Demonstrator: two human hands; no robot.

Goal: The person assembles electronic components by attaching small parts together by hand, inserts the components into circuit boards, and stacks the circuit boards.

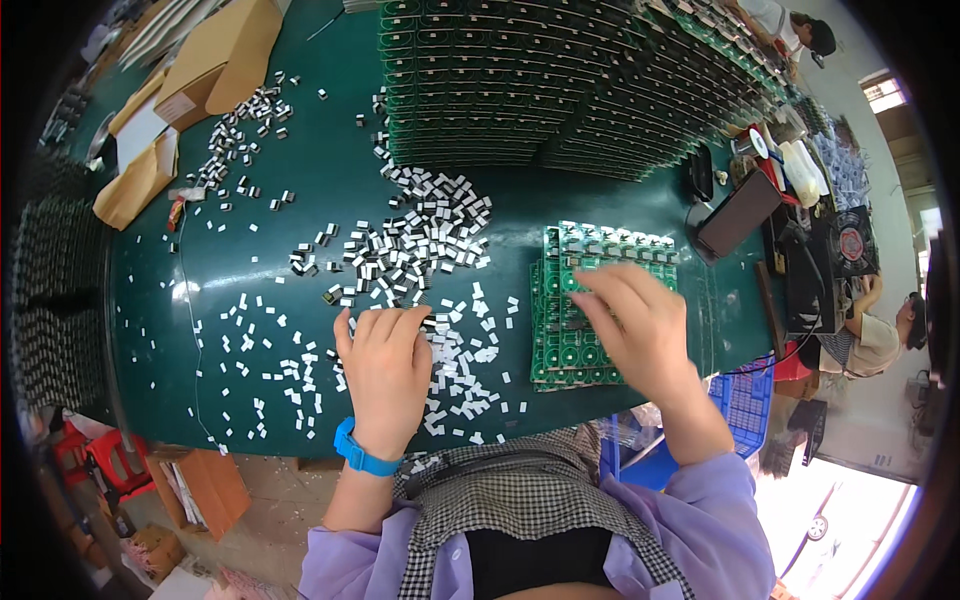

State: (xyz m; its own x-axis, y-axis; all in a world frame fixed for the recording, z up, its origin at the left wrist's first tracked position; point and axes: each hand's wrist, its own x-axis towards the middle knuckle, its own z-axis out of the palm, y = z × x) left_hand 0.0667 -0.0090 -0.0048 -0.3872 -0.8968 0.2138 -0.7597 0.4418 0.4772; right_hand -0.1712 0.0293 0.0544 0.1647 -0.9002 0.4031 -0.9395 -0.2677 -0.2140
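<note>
Two bare hands work over a dark green tabletop (300,200). Left hand (385,370) lies palm down on a scatter of small white rectangular parts (420,245), its fingers (385,322) held close together and curled forward onto the pieces; whether they pinch one cannot be told. A blue wristband (360,455) circles that wrist. Right hand (635,330) hovers over a green circuit board panel (565,345), fingers (600,285) loosely spread and bent, the tips pointing up-left toward the panel's upper left part; what they grip, if anything, is hidden. The panel lies flat just right of the white parts, near the tabletop's front edge, its long axis running away from the person, tilted slightly, with a row of white parts seated along its far edge. Beyond it, rows of stacked green boards (560,90) fill the far side. Cardboard boxes (215,60) sit far left, and a blue crate (745,405) stands below the right forearm
</note>
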